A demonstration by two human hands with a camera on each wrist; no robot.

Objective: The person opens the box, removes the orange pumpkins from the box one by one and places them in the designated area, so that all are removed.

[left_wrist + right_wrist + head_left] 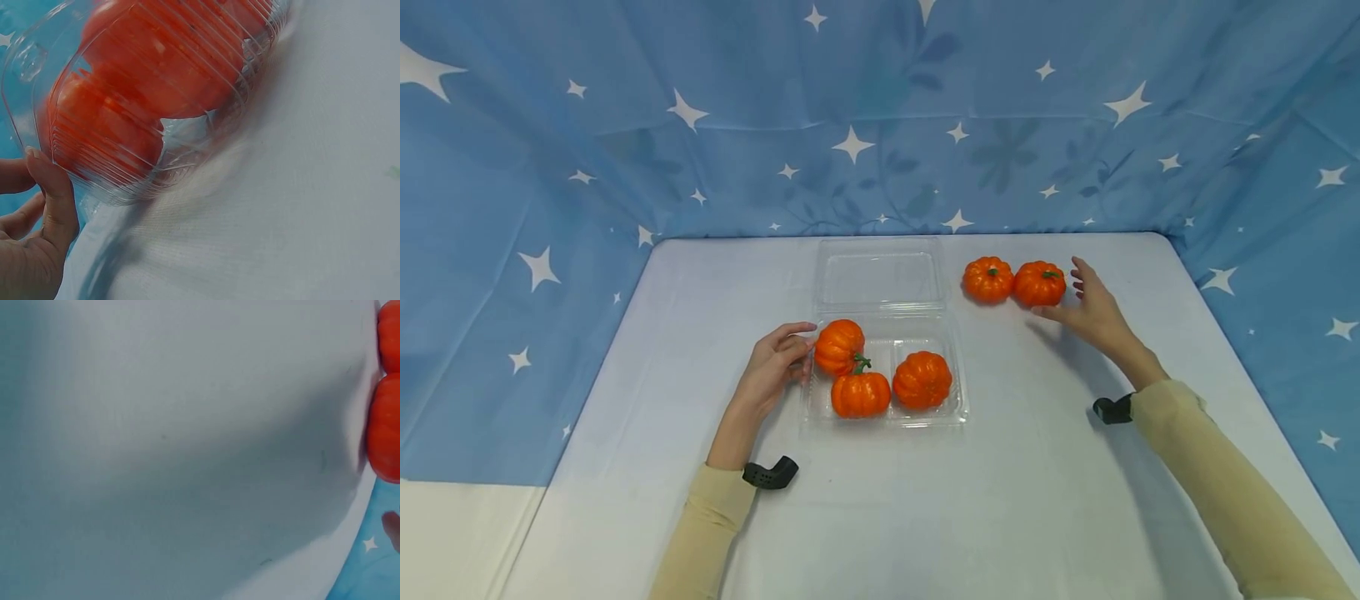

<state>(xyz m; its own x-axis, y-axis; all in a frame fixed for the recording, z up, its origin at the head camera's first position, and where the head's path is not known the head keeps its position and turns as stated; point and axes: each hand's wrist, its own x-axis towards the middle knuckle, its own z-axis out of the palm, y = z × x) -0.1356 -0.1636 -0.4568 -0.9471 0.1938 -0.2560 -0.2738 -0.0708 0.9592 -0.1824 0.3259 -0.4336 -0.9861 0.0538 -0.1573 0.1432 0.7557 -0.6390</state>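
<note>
Pumpkins, small, orange, ribbed, with green stems — five in our count. Three sit in the clear plastic clamshell tray (958,400) at the middle of the white table (925,517): one at the tray's rear left (838,345), one at its front left (860,394) with stem tilted up and back, one at its right (922,380). Two more stand outside, well to the tray's right: the nearer pumpkin (1040,283) and its neighbour (988,278), touching each other, stems roughly upright. These round things have no marked long axis; the tray runs front to back with its hinged lid (880,279) laid open flat toward the star-printed blue backdrop (625,125).

Left hand (772,367): fingers curled against the tray's left wall, beside the rear-left pumpkin (the wrist view shows the thumb (53,194) on the ribbed plastic).

Right hand (1093,308): fingers spread and relaxed, just beside the nearer loose pumpkin, grasping nothing; whether it touches we cannot tell.

Step in hand, as we judge it — filling the tray, three of five in. Next move calls for closing the right fingers round the nearer pumpkin and carrying it left to the tray's free rear-right corner.
</note>
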